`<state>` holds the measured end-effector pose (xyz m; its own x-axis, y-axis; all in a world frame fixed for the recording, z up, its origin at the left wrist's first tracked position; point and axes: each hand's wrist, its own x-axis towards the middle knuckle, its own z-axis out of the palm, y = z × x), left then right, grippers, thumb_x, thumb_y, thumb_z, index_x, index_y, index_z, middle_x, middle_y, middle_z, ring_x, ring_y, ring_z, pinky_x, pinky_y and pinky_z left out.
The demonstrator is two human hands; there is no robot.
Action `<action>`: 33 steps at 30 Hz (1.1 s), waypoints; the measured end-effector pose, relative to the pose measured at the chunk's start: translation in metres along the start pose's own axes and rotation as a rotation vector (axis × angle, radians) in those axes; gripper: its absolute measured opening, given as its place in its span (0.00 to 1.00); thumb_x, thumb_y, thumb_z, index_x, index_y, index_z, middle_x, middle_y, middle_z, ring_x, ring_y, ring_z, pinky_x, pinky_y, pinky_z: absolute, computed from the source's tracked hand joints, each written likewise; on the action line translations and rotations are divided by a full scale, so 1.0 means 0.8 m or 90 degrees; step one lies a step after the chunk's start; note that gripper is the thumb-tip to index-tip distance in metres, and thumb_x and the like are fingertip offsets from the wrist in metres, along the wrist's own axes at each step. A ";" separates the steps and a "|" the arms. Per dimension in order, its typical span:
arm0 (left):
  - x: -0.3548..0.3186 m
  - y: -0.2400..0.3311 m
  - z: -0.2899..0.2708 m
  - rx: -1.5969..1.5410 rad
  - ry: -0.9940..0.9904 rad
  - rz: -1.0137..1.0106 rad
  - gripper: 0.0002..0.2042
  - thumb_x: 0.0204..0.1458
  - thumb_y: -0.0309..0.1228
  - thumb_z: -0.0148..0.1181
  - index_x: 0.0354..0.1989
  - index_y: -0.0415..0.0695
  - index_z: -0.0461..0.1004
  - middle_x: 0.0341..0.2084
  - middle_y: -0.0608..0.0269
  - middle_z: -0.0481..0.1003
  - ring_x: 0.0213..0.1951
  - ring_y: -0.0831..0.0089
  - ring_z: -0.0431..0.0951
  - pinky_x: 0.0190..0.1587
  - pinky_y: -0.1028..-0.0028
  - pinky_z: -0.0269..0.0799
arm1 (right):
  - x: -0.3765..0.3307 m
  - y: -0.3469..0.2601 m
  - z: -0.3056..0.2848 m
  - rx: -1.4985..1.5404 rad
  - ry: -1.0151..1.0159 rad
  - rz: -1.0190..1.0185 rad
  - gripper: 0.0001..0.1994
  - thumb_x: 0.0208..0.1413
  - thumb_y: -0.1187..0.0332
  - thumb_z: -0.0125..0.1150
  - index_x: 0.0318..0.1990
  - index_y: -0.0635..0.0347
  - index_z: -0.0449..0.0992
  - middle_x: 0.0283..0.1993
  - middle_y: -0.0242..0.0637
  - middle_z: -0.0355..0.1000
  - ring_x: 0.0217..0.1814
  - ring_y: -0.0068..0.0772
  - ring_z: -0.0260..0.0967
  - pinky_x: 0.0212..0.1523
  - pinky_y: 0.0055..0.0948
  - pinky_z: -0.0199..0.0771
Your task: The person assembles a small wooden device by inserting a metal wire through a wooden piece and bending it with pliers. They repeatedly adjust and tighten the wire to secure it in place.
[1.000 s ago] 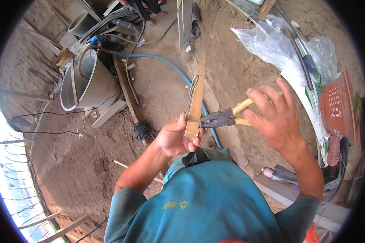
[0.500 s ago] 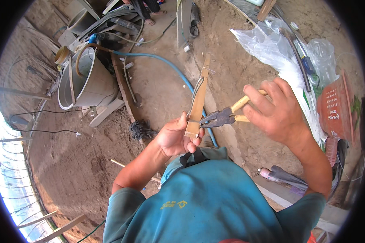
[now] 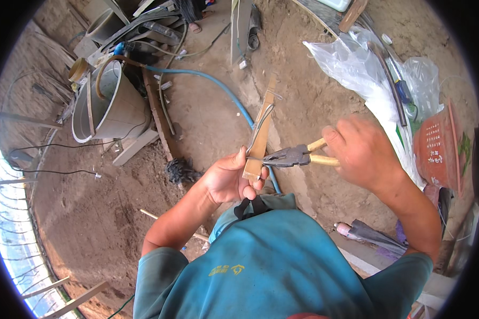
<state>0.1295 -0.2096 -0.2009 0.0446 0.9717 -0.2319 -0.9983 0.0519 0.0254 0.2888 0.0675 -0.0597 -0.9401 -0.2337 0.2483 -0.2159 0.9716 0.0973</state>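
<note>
In my left hand point(image 3: 230, 176) is the near end of a narrow wooden strip point(image 3: 259, 139), thumb on its left edge and fingers curled beneath. A bent grey wire point(image 3: 259, 123) runs along the strip, and a thin wire loop sits round its far part. My right hand point(image 3: 363, 151), slightly blurred, is closed on the yellow handles of a pair of pliers point(image 3: 288, 156). The pliers' dark jaws reach the strip's right edge just beside my left thumb, at a thin wire there. Whether the jaws grip that wire is too small to tell.
A large grey bucket point(image 3: 112, 103) with a hose in it stands at the left. A blue hose point(image 3: 218, 81) crosses the ground beyond the strip. Clear plastic sheeting point(image 3: 338, 61) and a reddish-brown planter point(image 3: 436, 146) are at the right. Another person's foot point(image 3: 195, 27) shows at the top.
My right hand has turned and shifted down and slightly right, bringing the pliers more nearly level. The left hand still holds the wooden strip in nearly the same place.
</note>
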 end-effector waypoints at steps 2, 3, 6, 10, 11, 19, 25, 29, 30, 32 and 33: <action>0.003 0.003 -0.001 -0.007 -0.011 -0.006 0.30 0.65 0.53 0.58 0.65 0.41 0.66 0.46 0.42 0.78 0.41 0.50 0.83 0.35 0.57 0.86 | -0.002 -0.002 0.004 0.046 -0.035 0.031 0.10 0.49 0.70 0.70 0.38 0.58 0.76 0.32 0.39 0.69 0.33 0.45 0.73 0.31 0.43 0.74; 0.004 0.004 0.003 -0.006 -0.021 -0.008 0.29 0.66 0.51 0.58 0.64 0.39 0.66 0.46 0.42 0.78 0.41 0.51 0.84 0.36 0.56 0.88 | -0.003 -0.002 0.005 0.073 -0.055 0.046 0.09 0.49 0.69 0.69 0.36 0.57 0.76 0.31 0.39 0.69 0.32 0.46 0.74 0.30 0.44 0.75; 0.007 0.006 0.004 0.002 -0.046 -0.014 0.29 0.67 0.50 0.57 0.63 0.37 0.66 0.46 0.40 0.78 0.41 0.51 0.85 0.36 0.55 0.90 | -0.008 -0.008 0.001 0.109 -0.122 0.092 0.08 0.49 0.69 0.70 0.34 0.56 0.75 0.32 0.41 0.71 0.32 0.48 0.76 0.30 0.46 0.77; 0.012 0.011 0.001 0.043 -0.039 -0.020 0.29 0.67 0.52 0.56 0.63 0.38 0.66 0.47 0.42 0.78 0.41 0.53 0.85 0.33 0.56 0.90 | -0.008 -0.006 0.001 0.123 -0.140 0.105 0.09 0.49 0.69 0.71 0.34 0.56 0.76 0.32 0.42 0.72 0.32 0.48 0.77 0.30 0.47 0.77; 0.012 0.013 0.001 0.093 -0.031 -0.021 0.30 0.67 0.53 0.55 0.65 0.40 0.66 0.48 0.44 0.78 0.43 0.54 0.84 0.36 0.56 0.88 | -0.005 -0.005 -0.002 0.115 -0.146 0.100 0.09 0.48 0.69 0.71 0.34 0.56 0.75 0.32 0.42 0.72 0.32 0.49 0.77 0.30 0.47 0.77; 0.038 0.012 0.024 0.544 0.330 0.450 0.27 0.72 0.52 0.50 0.63 0.38 0.67 0.52 0.59 0.76 0.57 0.73 0.71 0.63 0.68 0.64 | 0.015 -0.016 -0.015 0.088 -0.217 0.117 0.11 0.50 0.67 0.71 0.35 0.58 0.73 0.32 0.43 0.72 0.32 0.50 0.77 0.31 0.47 0.77; 0.077 0.061 0.025 0.897 -0.094 0.375 0.39 0.70 0.64 0.32 0.41 0.38 0.80 0.40 0.56 0.81 0.52 0.62 0.76 0.65 0.59 0.61 | 0.018 -0.015 -0.011 0.087 -0.257 0.140 0.12 0.55 0.64 0.71 0.36 0.58 0.73 0.32 0.44 0.72 0.32 0.52 0.76 0.30 0.49 0.76; 0.091 0.087 0.015 1.050 -0.180 0.405 0.42 0.69 0.66 0.28 0.32 0.38 0.78 0.28 0.57 0.79 0.38 0.58 0.78 0.54 0.62 0.67 | 0.021 -0.015 -0.009 0.089 -0.273 0.158 0.12 0.54 0.64 0.71 0.36 0.58 0.73 0.32 0.44 0.72 0.32 0.53 0.76 0.31 0.50 0.76; 0.090 0.085 0.015 1.047 -0.171 0.411 0.41 0.69 0.65 0.29 0.31 0.38 0.77 0.27 0.57 0.78 0.36 0.58 0.77 0.51 0.63 0.67 | 0.021 -0.014 -0.008 0.092 -0.276 0.162 0.12 0.54 0.64 0.71 0.36 0.58 0.73 0.32 0.44 0.72 0.32 0.54 0.76 0.31 0.50 0.76; 0.088 0.081 0.025 1.039 -0.159 0.421 0.39 0.70 0.64 0.30 0.28 0.40 0.75 0.25 0.58 0.76 0.33 0.58 0.75 0.45 0.63 0.69 | 0.021 -0.013 -0.006 0.102 -0.293 0.170 0.12 0.53 0.65 0.71 0.36 0.58 0.73 0.33 0.44 0.73 0.32 0.54 0.76 0.31 0.50 0.76; 0.089 0.079 0.027 1.034 -0.155 0.431 0.38 0.70 0.63 0.31 0.28 0.40 0.74 0.25 0.58 0.76 0.32 0.58 0.75 0.43 0.64 0.69 | 0.019 -0.010 -0.007 0.110 -0.305 0.171 0.12 0.53 0.65 0.71 0.36 0.58 0.73 0.33 0.45 0.73 0.32 0.55 0.76 0.31 0.51 0.76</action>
<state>0.0705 -0.1317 -0.1947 -0.1659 0.9189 0.3579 0.1884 -0.3267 0.9262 0.2779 0.0557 -0.0512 -0.9739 0.0262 -0.2253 0.0448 0.9960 -0.0778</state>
